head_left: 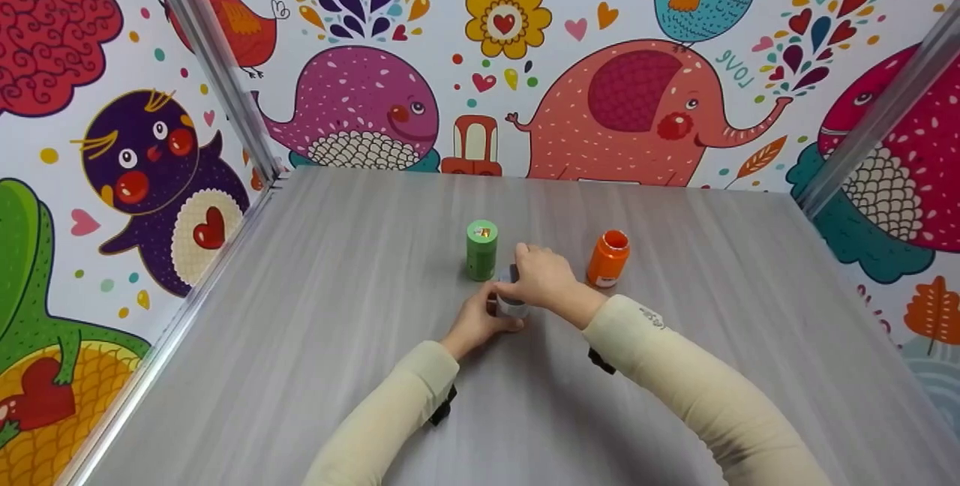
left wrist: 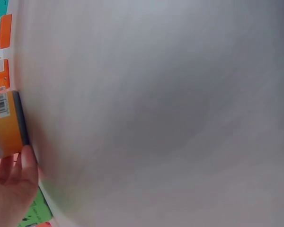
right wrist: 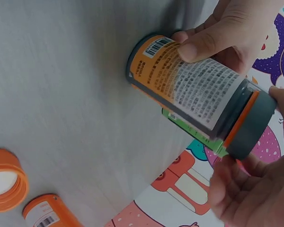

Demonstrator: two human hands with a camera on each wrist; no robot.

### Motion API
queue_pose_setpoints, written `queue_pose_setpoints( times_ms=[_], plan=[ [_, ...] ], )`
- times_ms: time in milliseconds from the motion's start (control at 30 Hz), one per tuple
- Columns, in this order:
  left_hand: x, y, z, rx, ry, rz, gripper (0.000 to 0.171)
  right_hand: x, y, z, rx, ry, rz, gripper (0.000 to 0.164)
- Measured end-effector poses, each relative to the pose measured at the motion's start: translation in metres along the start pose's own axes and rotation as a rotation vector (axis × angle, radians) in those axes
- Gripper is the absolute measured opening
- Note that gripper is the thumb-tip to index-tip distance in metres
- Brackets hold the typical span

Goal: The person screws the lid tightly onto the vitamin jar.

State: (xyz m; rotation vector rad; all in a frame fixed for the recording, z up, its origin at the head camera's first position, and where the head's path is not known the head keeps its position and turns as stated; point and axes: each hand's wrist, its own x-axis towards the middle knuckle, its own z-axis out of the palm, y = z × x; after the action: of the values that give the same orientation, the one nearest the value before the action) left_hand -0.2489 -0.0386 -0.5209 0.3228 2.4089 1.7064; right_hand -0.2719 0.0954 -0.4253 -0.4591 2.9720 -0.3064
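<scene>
A jar with an orange and white label (right wrist: 180,80) stands on the table between the two hands. My left hand (head_left: 480,321) grips its lower part, the thumb lying across the printed label in the right wrist view. Dark grey with an orange band below it, the jar's lid (right wrist: 255,125) is on top, and my right hand (head_left: 545,277) holds it by the rim. Most of the jar is hidden by the hands in the head view. In the left wrist view only part of the jar (left wrist: 7,127) and the left hand's fingers (left wrist: 28,165) show.
Just behind the hands stands a green canister (head_left: 481,253). An open orange bottle (head_left: 607,259) is to the right. A separate orange lid (right wrist: 7,182) lies near that bottle. Patterned walls (head_left: 480,81) border the grey table (head_left: 360,261).
</scene>
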Motion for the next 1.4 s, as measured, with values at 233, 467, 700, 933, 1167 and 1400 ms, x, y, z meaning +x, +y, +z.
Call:
queue_pose_setpoints(
  times_ms=[233,467,700,933,1167,1400],
  plan=[
    [0.003,0.000,0.001,0.038,-0.011,-0.027,0.071,0.000,0.005,-0.013,0.037,-0.069,-0.079,0.077],
    [0.005,-0.003,0.001,0.038,-0.013,-0.022,0.066,0.000,0.026,-0.035,0.218,-0.150,-0.340,0.049],
    [0.005,-0.002,0.001,0.012,-0.004,-0.033,0.069,-0.004,0.030,-0.038,0.117,-0.320,-0.499,0.068],
    [0.003,-0.001,0.001,0.021,0.002,-0.040,0.074,-0.003,0.028,-0.033,0.057,-0.328,-0.503,0.052],
    [0.004,-0.001,0.001,0.030,0.000,-0.033,0.072,-0.003,0.024,-0.032,0.023,-0.293,-0.464,0.045],
    [0.004,-0.001,0.001,0.048,0.003,-0.033,0.067,-0.004,0.016,-0.031,-0.043,-0.262,-0.378,0.042]
  ],
)
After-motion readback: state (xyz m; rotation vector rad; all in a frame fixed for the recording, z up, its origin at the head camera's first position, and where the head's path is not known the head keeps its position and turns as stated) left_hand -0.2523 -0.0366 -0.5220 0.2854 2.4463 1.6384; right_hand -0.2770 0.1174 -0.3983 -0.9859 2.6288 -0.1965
